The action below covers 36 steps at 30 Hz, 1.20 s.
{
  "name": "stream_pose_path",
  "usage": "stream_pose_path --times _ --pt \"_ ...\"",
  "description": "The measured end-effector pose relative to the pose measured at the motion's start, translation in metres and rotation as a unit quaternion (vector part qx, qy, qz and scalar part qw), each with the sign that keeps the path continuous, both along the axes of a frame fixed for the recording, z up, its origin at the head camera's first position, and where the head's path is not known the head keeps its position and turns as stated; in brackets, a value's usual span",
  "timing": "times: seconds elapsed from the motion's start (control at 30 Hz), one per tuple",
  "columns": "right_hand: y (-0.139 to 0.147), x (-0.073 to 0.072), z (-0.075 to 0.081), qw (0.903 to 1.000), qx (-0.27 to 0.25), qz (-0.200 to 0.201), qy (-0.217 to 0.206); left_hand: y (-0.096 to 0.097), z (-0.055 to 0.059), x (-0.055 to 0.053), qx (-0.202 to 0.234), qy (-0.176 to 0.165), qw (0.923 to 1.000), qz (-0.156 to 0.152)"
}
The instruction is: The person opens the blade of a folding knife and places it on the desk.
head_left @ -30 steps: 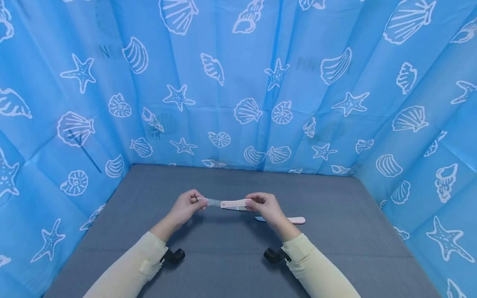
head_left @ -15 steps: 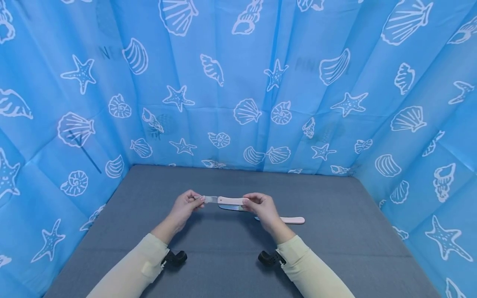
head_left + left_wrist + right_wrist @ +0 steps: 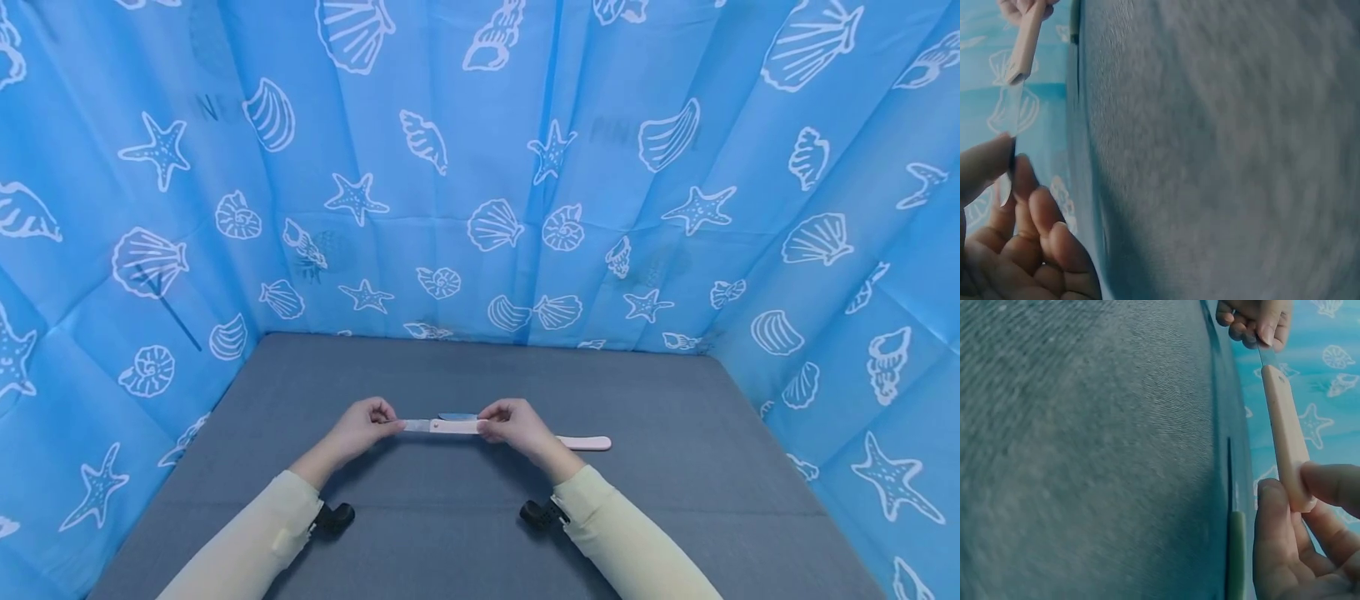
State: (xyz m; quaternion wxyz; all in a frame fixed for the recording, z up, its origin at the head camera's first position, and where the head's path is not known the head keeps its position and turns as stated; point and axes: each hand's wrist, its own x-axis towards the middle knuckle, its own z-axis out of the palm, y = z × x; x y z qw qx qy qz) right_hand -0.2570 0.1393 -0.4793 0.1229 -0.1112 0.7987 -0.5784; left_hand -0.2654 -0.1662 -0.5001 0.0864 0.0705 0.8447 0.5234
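Observation:
Between my two hands a knife with a pale pink handle is held level and blade-left, close over the grey table. My left hand pinches its blade near the tip between thumb and forefinger. At the other end, the thumb and fingers of my right hand grip the butt of the handle. A round rivet shows where handle meets blade. Just behind lies a second knife, its blade visible past the held one and its green handle showing in the right wrist view.
Another pink-handled knife lies on the grey table to the right, its blade hidden behind my right hand. A blue curtain with white shell prints hangs along the table's back and sides.
Both hands have come lower and nearer with the knife, also shifting slightly left. The held handle, slanted a second ago, is level, and the green-handled knife's blade now shows behind it.

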Motion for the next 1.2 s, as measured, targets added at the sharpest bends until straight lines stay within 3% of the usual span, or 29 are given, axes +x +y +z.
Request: stream_pose_path --times 0.27,0.4,0.57,0.77,1.2 --pt "-0.009 0.001 -0.008 0.9974 0.071 -0.007 0.006 -0.004 0.003 0.002 -0.091 0.004 0.9955 -0.024" --pt "-0.012 0.001 -0.008 0.9905 0.134 -0.007 0.032 -0.005 0.005 0.003 -0.110 0.002 0.9933 -0.034" --pt "-0.015 0.001 -0.006 0.9812 0.182 -0.006 0.063 -0.006 0.009 0.003 -0.125 -0.012 0.9918 -0.025" --pt "-0.018 0.000 -0.005 0.9784 0.198 -0.014 0.059 -0.004 0.009 0.000 -0.144 -0.021 0.9893 -0.012" --pt "-0.013 0.000 -0.006 0.9840 0.171 -0.015 0.048 -0.005 0.004 0.001 -0.164 0.002 0.9865 0.002"
